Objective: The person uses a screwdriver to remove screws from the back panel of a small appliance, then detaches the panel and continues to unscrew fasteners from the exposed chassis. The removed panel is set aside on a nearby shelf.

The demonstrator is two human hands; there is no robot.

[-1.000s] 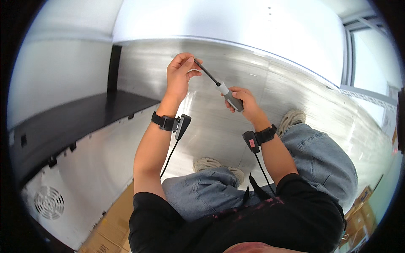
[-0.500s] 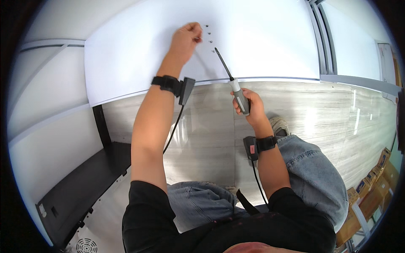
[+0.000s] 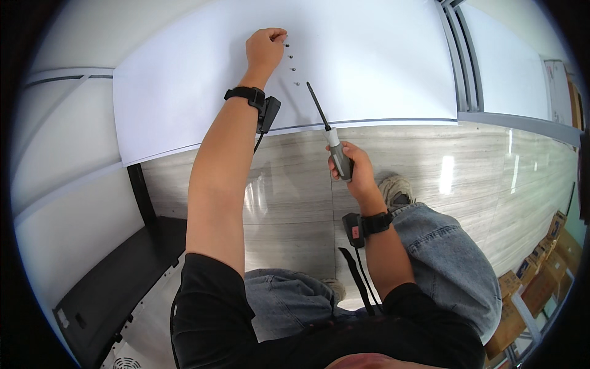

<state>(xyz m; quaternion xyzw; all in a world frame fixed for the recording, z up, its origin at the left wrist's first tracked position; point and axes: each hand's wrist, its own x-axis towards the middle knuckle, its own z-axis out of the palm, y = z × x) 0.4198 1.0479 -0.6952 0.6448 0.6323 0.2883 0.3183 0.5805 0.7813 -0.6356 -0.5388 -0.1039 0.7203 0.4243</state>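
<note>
Left hand [image 3: 265,50] just beside screws [image 3: 291,57]; right hand [image 3: 360,167] around screwdriver [image 3: 333,136].

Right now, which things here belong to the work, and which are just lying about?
In the work: screwdriver in the right hand; row of small screws by the left hand; white tabletop.
Apparently unused: cardboard boxes; long black panel.

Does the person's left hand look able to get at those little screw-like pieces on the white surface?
Probably yes: the left hand is right beside the screw-like pieces, with nothing visible between them. The screwdriver in the right hand stays to their right.
</note>
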